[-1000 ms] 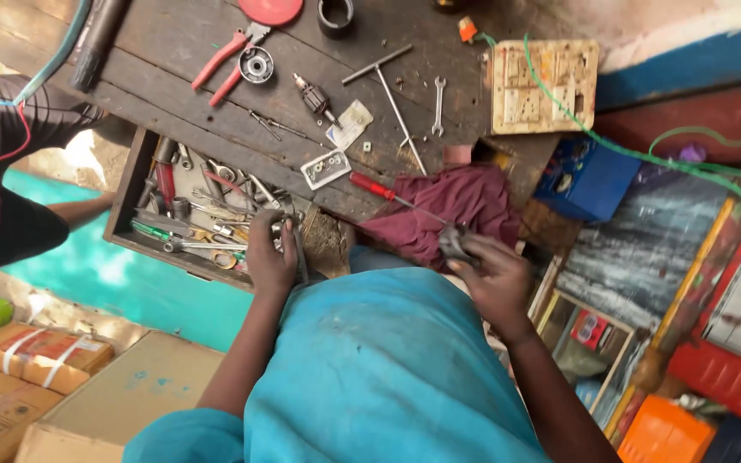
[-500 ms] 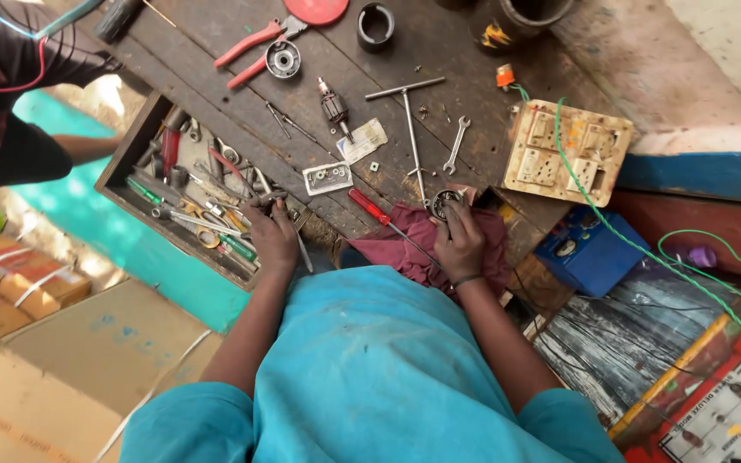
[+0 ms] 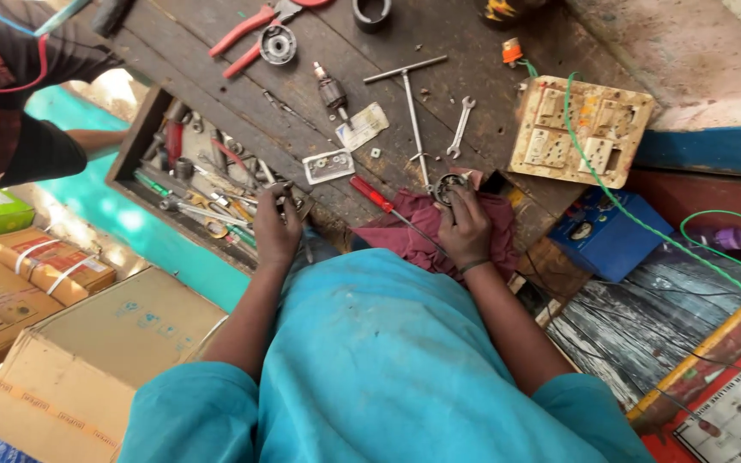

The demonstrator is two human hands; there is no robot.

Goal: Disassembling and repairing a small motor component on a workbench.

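Many tools (image 3: 203, 210) in open drawer (image 3: 143, 129)

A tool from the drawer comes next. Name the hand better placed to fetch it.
Probably the left hand: it is in the tool drawer; the right hand holds a round metal part.

Dark wooden workbench (image 3: 216, 77) bearing red-handled pliers (image 3: 246, 30), a steel T-handle wrench (image 3: 409, 94), a small open-ended spanner (image 3: 459, 126) and a cream switchboard panel (image 3: 581, 130) crossed by a green wire (image 3: 645, 225). Blue metal box (image 3: 604, 233) beside the bench; cardboard cartons (image 3: 87, 360) on the floor.
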